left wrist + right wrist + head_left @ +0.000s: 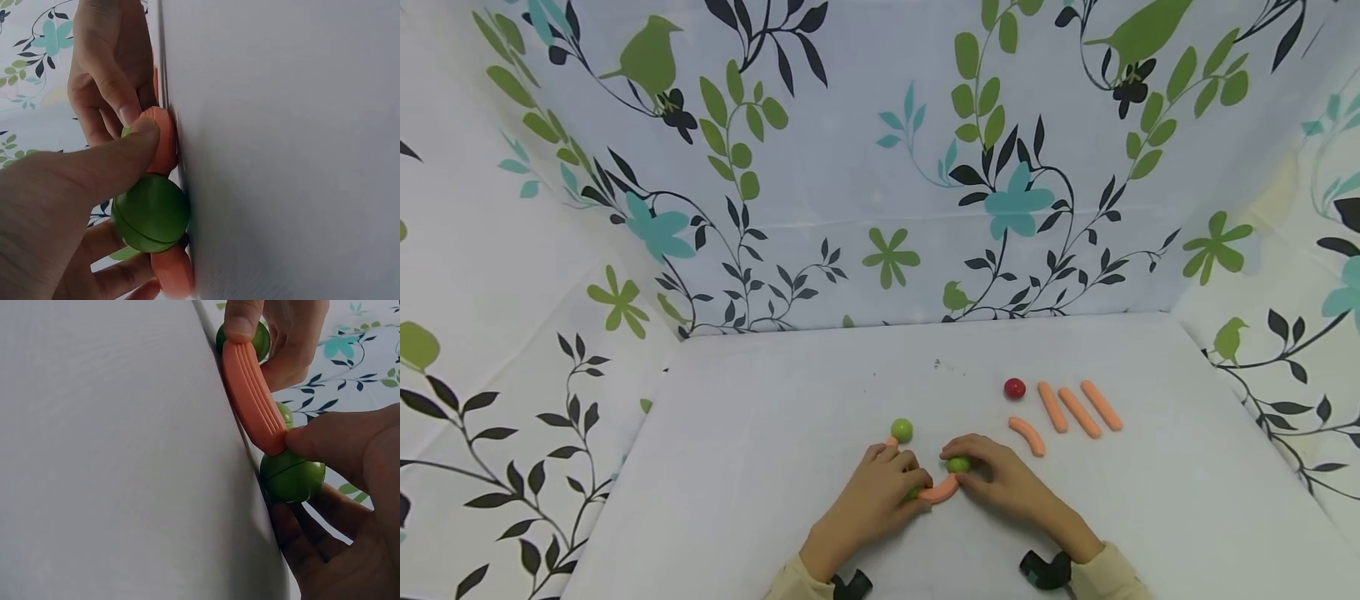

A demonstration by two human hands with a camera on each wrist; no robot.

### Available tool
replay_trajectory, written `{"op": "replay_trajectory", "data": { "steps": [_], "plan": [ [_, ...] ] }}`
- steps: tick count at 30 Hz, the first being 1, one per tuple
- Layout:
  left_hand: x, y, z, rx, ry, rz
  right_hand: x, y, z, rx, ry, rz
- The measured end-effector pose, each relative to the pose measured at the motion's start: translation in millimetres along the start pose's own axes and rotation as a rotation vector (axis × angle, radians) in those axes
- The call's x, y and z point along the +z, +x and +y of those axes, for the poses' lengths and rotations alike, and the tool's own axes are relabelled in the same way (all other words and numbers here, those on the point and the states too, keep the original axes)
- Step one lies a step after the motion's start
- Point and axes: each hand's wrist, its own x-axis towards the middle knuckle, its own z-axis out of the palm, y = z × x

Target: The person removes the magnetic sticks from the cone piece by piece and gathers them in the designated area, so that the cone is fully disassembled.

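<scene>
A curved orange bar (940,490) with grooves along its side lies between two green balls. Its left end meets one green ball (151,212), which my left hand (883,490) holds with the thumb over the joint. At its other end, my right hand (1011,485) pinches the second green ball (292,476), the thumb against the bar's tip. Another orange piece (173,272) touches the left ball and is mostly under my left hand. A third green ball (902,430) sits just beyond my left fingers, by that piece's far end.
Right of the hands lie a loose curved orange bar (1027,436) and three straight orange bars (1079,412). Behind them rests a red ball (1015,388). The white table (760,417) meets a patterned cloth (835,167) at the back and sides.
</scene>
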Motion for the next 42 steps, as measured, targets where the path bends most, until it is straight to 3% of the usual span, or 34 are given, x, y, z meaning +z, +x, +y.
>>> {"op": "replay_trajectory", "data": {
  "steps": [7, 18, 27, 36, 42],
  "plan": [
    [-1.1, -2.6, 1.6, -0.034, 0.014, -0.004, 6.7, 1.6, 1.1, -0.028, -0.008, 0.027],
    [-4.4, -4.9, -0.8, -0.037, -0.003, 0.015, 8.4, 6.4, 0.2, -0.033, -0.219, 0.071],
    [-4.6, -1.3, -2.9, -0.029, -0.031, -0.033, -0.1, 4.2, -1.8, 0.036, -0.181, 0.068],
    [-10.4, -3.4, -14.4, -0.003, -0.137, -0.036, -4.5, 4.1, -1.4, -0.023, -0.176, 0.114],
    [-18.6, -4.1, -18.9, -0.015, -0.187, -0.095, -8.4, 5.0, 0.0, -0.025, -0.159, 0.113]
  ]
}}
